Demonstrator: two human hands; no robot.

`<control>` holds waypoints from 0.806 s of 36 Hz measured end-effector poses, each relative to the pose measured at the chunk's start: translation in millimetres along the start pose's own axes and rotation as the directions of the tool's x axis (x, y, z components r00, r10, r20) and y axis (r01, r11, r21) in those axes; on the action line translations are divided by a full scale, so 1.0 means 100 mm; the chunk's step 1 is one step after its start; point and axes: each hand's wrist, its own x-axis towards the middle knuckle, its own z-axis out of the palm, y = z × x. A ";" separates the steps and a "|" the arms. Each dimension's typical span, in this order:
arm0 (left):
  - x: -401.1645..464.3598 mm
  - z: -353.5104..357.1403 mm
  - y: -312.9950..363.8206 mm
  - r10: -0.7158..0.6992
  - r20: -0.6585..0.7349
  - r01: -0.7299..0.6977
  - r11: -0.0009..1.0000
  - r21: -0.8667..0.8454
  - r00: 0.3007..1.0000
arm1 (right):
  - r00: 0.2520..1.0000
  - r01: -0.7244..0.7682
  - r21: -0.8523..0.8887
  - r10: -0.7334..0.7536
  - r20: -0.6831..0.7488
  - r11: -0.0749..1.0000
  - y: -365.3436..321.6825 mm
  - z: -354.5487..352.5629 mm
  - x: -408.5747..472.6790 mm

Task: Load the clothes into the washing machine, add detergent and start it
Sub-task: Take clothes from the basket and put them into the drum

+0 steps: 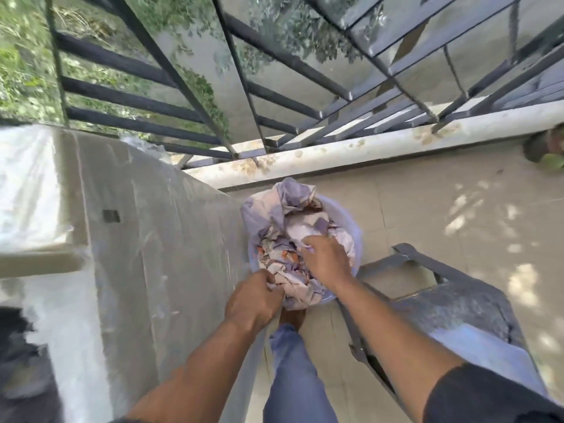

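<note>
Crumpled lilac-patterned clothes (300,236) heaped in pale tub (357,239), apparently plastic, on floor.

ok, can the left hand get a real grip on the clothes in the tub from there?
Probably yes. The left hand already pinches cloth at the near rim of the tub; the clothes lie heaped and uncovered, and the right hand works the far side, not blocking it.

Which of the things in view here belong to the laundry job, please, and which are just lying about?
Belonging to the job:
- clothes heaped in the bucket
- left hand gripping the cloth
- right hand on the heap
- plastic-covered washing machine

Just lying about:
- grey plastic chair
- plant pot by the ledge
- balcony railing
</note>
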 end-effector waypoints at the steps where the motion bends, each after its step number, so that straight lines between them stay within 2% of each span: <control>1: -0.04 -0.03 0.04 0.017 0.002 -0.017 1.000 0.026 1.000 | 0.999 0.027 0.005 -0.027 -0.031 1.000 -0.06 -0.06 -0.17; 6: -0.30 -0.20 0.26 0.214 -0.051 -0.208 0.972 0.110 0.975 | 0.980 0.111 -0.003 -0.110 -0.164 0.994 -0.38 -0.38 -0.88; 11: -0.66 -0.40 0.43 0.456 -0.089 -0.438 0.884 0.166 0.886 | 0.945 0.261 -0.028 -0.262 -0.198 0.965 -0.68 -0.71 -1.41; 14: -0.93 -0.55 0.53 0.531 -0.083 -0.508 0.838 0.198 0.843 | 0.910 0.353 -0.023 -0.349 -0.225 0.935 -0.87 -0.93 -1.69; 16: -1.07 -0.63 0.52 0.566 -0.121 -0.528 0.814 0.242 0.816 | 0.890 0.394 -0.006 -0.383 -0.245 0.919 -0.98 -1.13 -1.86; 20: -1.22 -0.75 0.36 0.560 -0.224 -0.482 0.815 0.320 0.798 | 0.824 0.485 0.007 -0.454 -0.338 0.874 -1.24 -1.57 -2.20; 26: -1.45 -0.92 0.33 0.604 -0.234 -0.526 0.787 0.321 0.762 | 0.742 0.577 0.055 -0.495 -0.453 0.815 -1.56 -2.07 -2.67; 29: -1.62 -1.03 0.34 0.605 -0.259 -0.539 0.793 0.283 0.753 | 0.659 0.648 0.068 -0.513 -0.550 0.759 -1.71 -2.33 -2.93</control>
